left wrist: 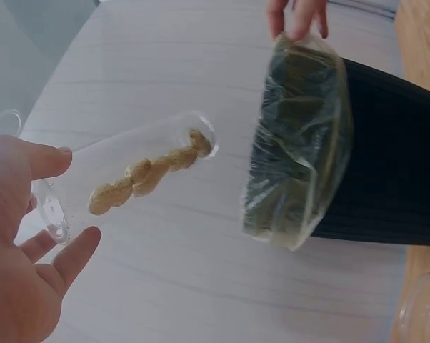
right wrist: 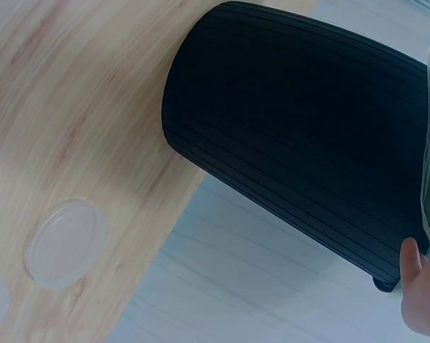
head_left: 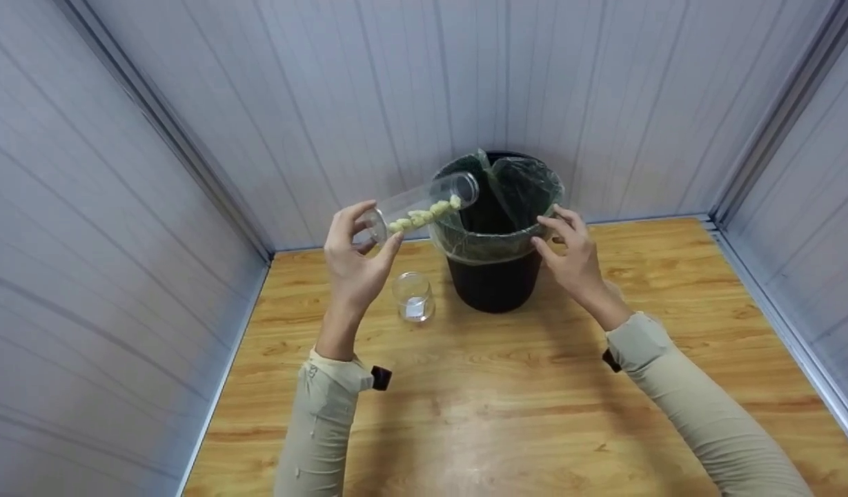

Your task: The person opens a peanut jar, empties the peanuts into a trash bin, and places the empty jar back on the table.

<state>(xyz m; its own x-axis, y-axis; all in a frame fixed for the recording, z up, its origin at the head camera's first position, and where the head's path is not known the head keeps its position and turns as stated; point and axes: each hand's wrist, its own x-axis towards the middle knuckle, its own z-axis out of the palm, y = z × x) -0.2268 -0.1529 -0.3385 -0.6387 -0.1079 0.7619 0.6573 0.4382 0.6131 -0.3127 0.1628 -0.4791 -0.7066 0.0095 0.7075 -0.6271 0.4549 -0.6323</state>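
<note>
My left hand point(head_left: 358, 259) grips a long clear jar point(head_left: 413, 200) by one end. The jar slants up to the right, its far end overlapping the left rim of the bin in the head view. Unshelled peanuts point(left wrist: 147, 171) lie in a row along its lower side. At the front right rim of a black trash bin point(head_left: 496, 283), my right hand point(head_left: 572, 252) pinches the edge of the bin liner point(head_left: 465, 248). This clear plastic liner folds down over the rim, and part of it bunches up inside the bin.
A shorter clear jar point(head_left: 415, 300) with a white label stands on the wooden table point(head_left: 465, 414), left of the bin. Two round translucent lids point(right wrist: 65, 244) lie on the wood in the right wrist view. Pale panel walls point(head_left: 396, 83) enclose the back and both sides.
</note>
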